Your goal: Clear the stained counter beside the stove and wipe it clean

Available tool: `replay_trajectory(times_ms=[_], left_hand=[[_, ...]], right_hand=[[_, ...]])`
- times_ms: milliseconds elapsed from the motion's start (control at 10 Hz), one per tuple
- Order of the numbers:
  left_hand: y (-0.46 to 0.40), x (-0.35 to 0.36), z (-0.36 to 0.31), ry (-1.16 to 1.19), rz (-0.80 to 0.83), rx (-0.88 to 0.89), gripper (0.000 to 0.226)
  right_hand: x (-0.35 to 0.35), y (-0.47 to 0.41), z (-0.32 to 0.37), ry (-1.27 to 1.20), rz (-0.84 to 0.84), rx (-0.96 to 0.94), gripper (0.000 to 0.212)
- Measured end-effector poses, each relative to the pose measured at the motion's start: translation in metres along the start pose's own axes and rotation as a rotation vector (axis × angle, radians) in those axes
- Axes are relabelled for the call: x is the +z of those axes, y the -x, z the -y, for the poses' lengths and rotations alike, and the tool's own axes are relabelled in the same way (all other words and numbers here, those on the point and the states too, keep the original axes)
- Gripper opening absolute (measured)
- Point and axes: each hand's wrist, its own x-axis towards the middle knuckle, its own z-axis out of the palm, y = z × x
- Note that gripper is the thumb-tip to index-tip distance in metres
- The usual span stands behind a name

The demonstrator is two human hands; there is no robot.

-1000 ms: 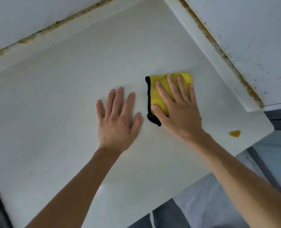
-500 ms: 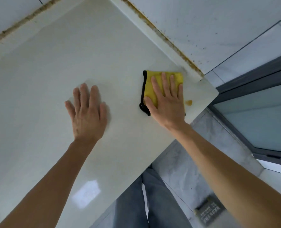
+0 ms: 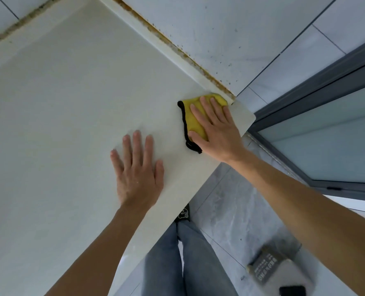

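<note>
A white counter (image 3: 66,107) fills most of the view. A folded yellow cloth (image 3: 195,122) with a black edge lies at the counter's right end, near the corner. My right hand (image 3: 215,130) presses flat on the cloth with straight fingers. The orange stain seen earlier does not show; hand and cloth cover that spot. My left hand (image 3: 137,169) rests flat on the bare counter, to the left of the cloth and apart from it.
A raised white backsplash strip (image 3: 175,52) with brown grime runs along the tiled wall (image 3: 230,28). A grey-framed glass door (image 3: 318,129) stands to the right. Below the counter edge are my jeans (image 3: 183,259), the grey floor, and a blurred dark box (image 3: 269,265).
My right hand has slid the cloth towards the counter's right corner, over the orange stain. The view has swung, and my left hand stays flat on the counter.
</note>
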Motion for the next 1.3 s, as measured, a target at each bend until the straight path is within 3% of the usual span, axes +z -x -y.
replay_trajectory(times_ms=[100,200,400,500,800,1000,1100,1300], left_hand=[[-0.001,0.003,0.002,-0.011,-0.016,-0.002,0.068],[-0.002,0.003,0.002,-0.012,-0.024,-0.003,0.068],[0.001,-0.005,0.0,-0.019,0.006,-0.027,0.068],[0.001,-0.014,-0.006,0.003,0.039,-0.062,0.067],[0.011,-0.038,-0.076,0.162,0.164,-0.428,0.073],[0.028,-0.054,-0.099,0.258,0.205,-0.47,0.074],[0.037,-0.069,-0.102,0.283,0.195,-0.448,0.068],[0.07,-0.108,-0.101,0.409,0.172,-0.601,0.041]], right_hand=[[0.001,-0.016,0.026,-0.013,-0.033,0.027,0.075],[0.006,-0.007,0.036,-0.034,-0.046,-0.092,0.075],[0.011,0.018,-0.012,0.02,-0.055,-0.461,0.074],[0.007,0.003,-0.027,0.038,-0.022,-0.532,0.073],[-0.006,-0.026,-0.018,0.006,-0.001,-0.497,0.074],[-0.029,-0.025,-0.009,0.035,0.221,-0.456,0.074],[-0.049,-0.008,-0.004,-0.057,0.283,-0.432,0.067],[-0.099,0.068,-0.02,-0.376,0.313,-0.345,0.039]])
